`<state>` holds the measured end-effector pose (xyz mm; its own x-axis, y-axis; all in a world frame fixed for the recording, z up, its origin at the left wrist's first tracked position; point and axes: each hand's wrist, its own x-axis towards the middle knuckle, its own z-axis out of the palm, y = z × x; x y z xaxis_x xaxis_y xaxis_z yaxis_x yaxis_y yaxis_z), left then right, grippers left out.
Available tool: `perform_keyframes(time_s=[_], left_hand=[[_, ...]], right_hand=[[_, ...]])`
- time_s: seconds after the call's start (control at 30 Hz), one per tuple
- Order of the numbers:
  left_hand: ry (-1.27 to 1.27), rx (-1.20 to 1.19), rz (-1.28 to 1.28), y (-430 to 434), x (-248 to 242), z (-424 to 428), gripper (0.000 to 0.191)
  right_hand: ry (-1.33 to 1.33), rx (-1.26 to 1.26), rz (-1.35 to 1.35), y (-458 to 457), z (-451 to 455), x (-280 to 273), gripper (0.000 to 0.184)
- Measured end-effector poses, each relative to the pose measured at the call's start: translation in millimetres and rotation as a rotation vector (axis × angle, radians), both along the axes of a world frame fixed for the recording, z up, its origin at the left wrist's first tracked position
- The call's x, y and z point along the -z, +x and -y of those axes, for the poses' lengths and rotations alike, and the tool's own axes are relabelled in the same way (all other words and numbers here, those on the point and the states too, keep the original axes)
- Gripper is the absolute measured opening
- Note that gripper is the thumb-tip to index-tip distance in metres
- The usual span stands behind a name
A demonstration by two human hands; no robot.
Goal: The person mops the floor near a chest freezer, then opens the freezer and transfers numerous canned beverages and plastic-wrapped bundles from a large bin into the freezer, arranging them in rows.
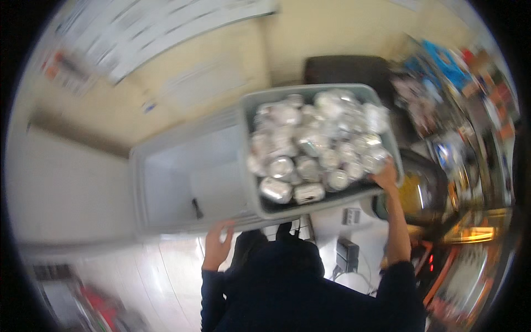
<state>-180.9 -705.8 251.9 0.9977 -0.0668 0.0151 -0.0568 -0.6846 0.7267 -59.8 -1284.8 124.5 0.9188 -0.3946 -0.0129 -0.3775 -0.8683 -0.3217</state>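
A grey plastic tub point(319, 209) is heaped with clear, silver-looking lidded jars or containers point(309, 143), blurred by motion. It sits over the right part of an open-topped white chest point(139, 191), whose pale interior shows on the left. My right hand point(386, 175) reaches over the tub's front right corner, its fingers inside against the containers. Whether it grips the wall or a container is unclear. At the chest's front edge is my left hand point(218, 242), thumb and fingers apart, nothing seen in it. Inside the chest lies a small dark object point(197, 208).
A flat white surface point(74, 182) adjoins the chest on the left. Behind the tub stands a dark object point(344, 68). Cluttered shelves point(468, 91) line the right side, with a dark rounded container point(429, 186) nearby. Below is a small black box point(347, 254) with cables.
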Motion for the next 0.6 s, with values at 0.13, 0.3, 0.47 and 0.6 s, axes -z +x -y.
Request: perform_keyframes(time_s=[0.13, 0.3, 0.47, 0.6], left_hand=[[-0.027, -0.090, 0.035, -12, -7, -3, 0.015], [-0.056, -0.124, 0.029, -22, -18, -8, 0.013], [-0.104, -0.162, 0.009, -24, -18, -17, 0.013], [-0.264, -0.130, -0.082, -9, -24, -11, 0.019]], right_hand=[[0.113, -0.029, 0.281, 11, 27, -22, 0.093], [0.388, -0.054, 0.084, 37, 39, -110, 0.082], [-0.044, -0.098, 0.153, 20, 8, -234, 0.071], [0.067, 0.028, 0.283, -30, -35, -314, 0.065]])
